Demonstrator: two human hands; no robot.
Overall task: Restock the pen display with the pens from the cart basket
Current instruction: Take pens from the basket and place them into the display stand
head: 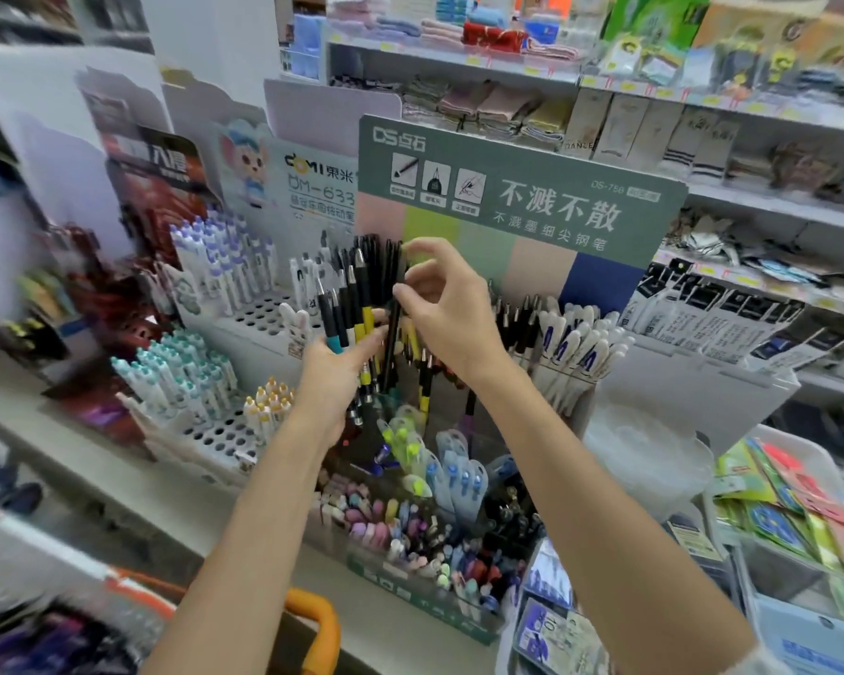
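Above the pen display (459, 552), left hand (335, 362) grips pens (356, 294).

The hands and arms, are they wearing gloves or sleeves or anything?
No gloves. The left hand and right hand are bare, with no rings, watch or bracelets showing. Both forearms are bare too; no sleeve is clearly visible on either arm.
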